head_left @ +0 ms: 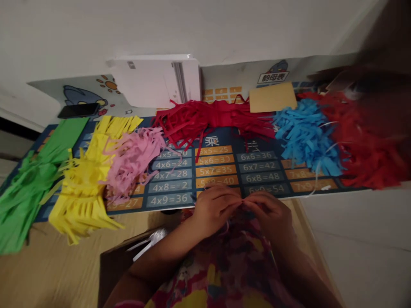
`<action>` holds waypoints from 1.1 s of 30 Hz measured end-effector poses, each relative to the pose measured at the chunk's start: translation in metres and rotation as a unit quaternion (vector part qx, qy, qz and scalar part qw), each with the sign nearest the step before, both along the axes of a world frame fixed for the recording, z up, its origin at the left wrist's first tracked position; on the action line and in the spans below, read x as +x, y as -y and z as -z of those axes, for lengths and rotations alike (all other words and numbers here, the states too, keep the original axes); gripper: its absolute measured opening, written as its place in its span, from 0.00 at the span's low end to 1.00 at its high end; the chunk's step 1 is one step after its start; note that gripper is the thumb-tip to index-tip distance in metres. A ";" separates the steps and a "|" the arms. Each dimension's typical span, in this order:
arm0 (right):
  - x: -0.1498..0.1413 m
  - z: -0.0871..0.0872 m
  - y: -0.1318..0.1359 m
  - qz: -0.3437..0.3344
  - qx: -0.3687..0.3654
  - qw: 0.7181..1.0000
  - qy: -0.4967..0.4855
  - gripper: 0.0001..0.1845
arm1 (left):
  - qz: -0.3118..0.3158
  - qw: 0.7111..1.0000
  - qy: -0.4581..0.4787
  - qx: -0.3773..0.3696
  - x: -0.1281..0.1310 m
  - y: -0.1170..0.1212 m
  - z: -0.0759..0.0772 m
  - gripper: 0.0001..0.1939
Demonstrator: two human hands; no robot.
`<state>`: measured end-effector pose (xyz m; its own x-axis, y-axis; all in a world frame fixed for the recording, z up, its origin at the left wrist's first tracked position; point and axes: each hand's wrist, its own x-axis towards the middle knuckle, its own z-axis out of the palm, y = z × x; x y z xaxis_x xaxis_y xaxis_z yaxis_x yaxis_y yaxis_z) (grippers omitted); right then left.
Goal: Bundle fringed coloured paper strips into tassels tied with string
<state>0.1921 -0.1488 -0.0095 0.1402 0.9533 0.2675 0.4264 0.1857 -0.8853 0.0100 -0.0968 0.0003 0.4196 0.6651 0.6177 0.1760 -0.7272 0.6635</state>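
My left hand (213,210) and my right hand (272,214) meet fingertip to fingertip at the table's near edge, above my lap. Both are closed in a pinch. Whatever sits between the fingertips is too small and dim to name. Beyond them, a crimson bundle of fringed paper strips (218,114) lies across the back of the table. To the right is a blue fringed bundle (306,134), with thin white strings near it, beside a red fringed heap (369,149). Pink (131,160), yellow (83,179) and green (35,184) fringed bundles lie to the left.
A times-table mat (173,187) covers the narrow table against the wall. At the back stand a white stack (150,83), a yellow card (272,98) and a dark phone (78,110). Yellow and green fringes hang over the front edge. A dark box (118,261) sits below left.
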 end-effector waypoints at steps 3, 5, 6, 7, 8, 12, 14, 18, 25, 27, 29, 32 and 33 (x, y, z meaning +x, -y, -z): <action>-0.001 -0.001 -0.001 0.000 -0.001 1.000 -0.013 0.06 | 0.003 1.000 -0.001 0.010 0.000 -0.002 0.000 0.04; -0.001 -0.002 -0.001 0.003 -0.002 1.000 -0.024 0.06 | -0.004 1.000 -0.006 0.018 0.002 -0.003 0.000 0.04; -0.001 -0.002 -0.001 0.004 -0.003 1.000 -0.028 0.05 | -0.009 1.000 -0.009 0.022 0.002 -0.004 0.000 0.04; 0.000 -0.003 -0.001 0.005 -0.004 1.000 -0.030 0.05 | -0.013 1.000 -0.009 0.024 0.003 -0.004 0.000 0.04; 0.001 -0.003 -0.001 0.005 -0.006 0.999 -0.031 0.05 | -0.014 1.000 -0.008 0.025 0.004 -0.003 0.001 0.04; 0.004 0.001 0.001 0.008 -0.020 0.999 -0.024 0.05 | -0.009 1.000 -0.008 0.004 0.008 -0.002 0.003 0.04; 0.001 0.003 0.002 0.008 -0.027 0.999 -0.016 0.05 | -0.009 0.998 -0.045 -0.032 0.010 -0.001 0.004 0.03; 0.003 0.001 -0.002 -0.034 -0.012 0.999 0.011 0.06 | -0.022 0.982 -0.156 -0.105 0.009 0.001 0.002 0.05; 0.150 -0.044 -0.077 0.230 0.074 0.951 0.194 0.10 | 0.058 0.985 -0.066 -0.148 0.000 -0.006 -0.011 0.06; 0.202 -0.061 -0.113 0.284 0.046 0.915 0.284 0.12 | 0.075 0.984 -0.036 -0.157 0.001 -0.007 -0.013 0.04; 0.237 -0.071 -0.146 0.246 0.018 0.920 0.303 0.11 | 0.072 0.985 -0.018 -0.155 0.004 -0.006 -0.015 0.03; 0.256 -0.072 -0.181 0.217 0.006 0.934 0.284 0.15 | 0.056 0.985 -0.009 -0.164 0.009 -0.004 -0.018 0.04; 0.257 -0.070 -0.188 0.224 0.010 0.937 0.268 0.17 | 0.051 0.984 -0.009 -0.171 0.010 -0.003 -0.019 0.04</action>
